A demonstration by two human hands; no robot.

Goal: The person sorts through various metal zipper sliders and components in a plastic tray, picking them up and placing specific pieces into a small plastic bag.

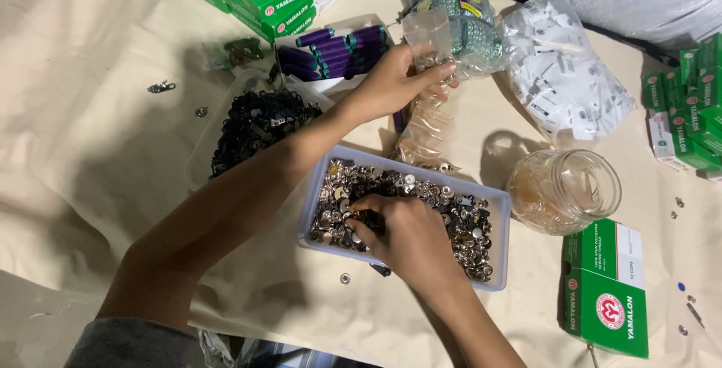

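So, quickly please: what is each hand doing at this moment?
Left hand: closed, holding the small clear plastic bag upright by its top.
Right hand: fingers curled into the shiny metal snap buttons in the pale rectangular plastic tray; grip cannot be told.

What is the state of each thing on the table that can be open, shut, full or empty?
Small plastic bag: open, held upright by the left hand.
Pale tray: open, nearly full of metal snap buttons; right hand is in them.
Glass jar: lying on its side, no lid.
Green box: shut.
Clear tub: open, holds dark pieces.
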